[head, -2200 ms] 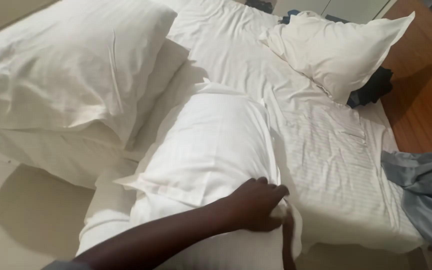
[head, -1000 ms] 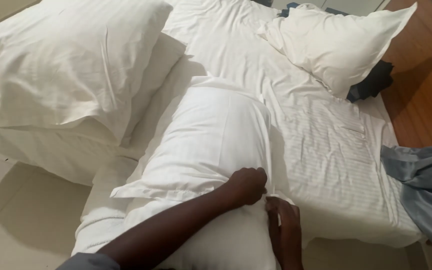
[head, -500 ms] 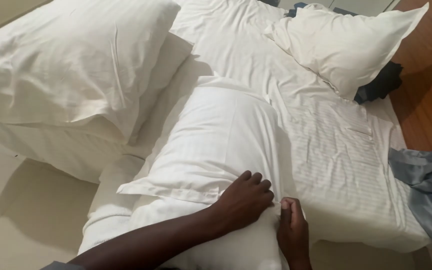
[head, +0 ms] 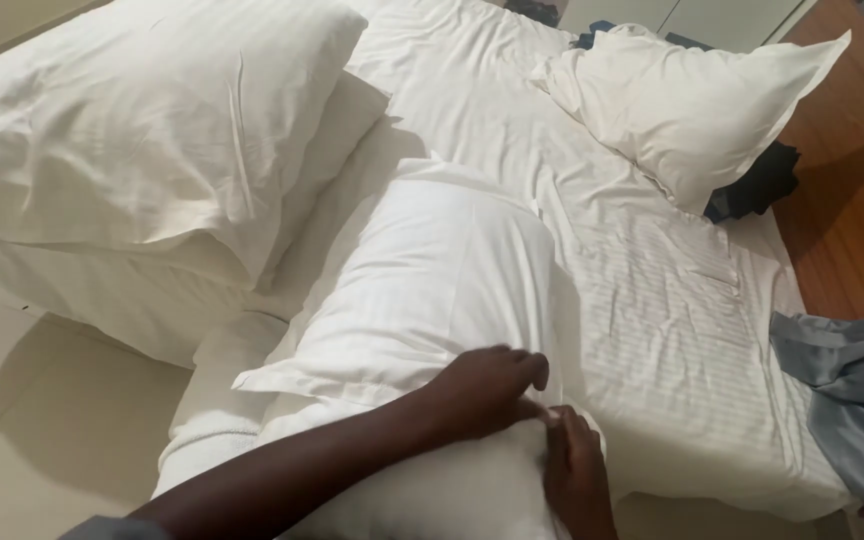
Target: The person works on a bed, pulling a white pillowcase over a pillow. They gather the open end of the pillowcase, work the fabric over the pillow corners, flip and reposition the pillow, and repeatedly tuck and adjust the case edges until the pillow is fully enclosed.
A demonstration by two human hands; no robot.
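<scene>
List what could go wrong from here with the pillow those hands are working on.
1. The left hand and right hand pinch only one corner of the white pillow; the case may bunch or slip.
2. That pillow lies near the bed edge, so a tug might slide it off.
3. The grey cloth hanging at the bed's right side might get snagged or knocked down.

**Bare Forearms, One Grey Cuff**

Both hands, left hand [head: 482, 392] and right hand [head: 577, 470], were seen bare: no rings, watch or gloves were worn. A grey sleeve edge [head: 112, 527] was glimpsed far up the left arm, well back from the fingers.
</scene>
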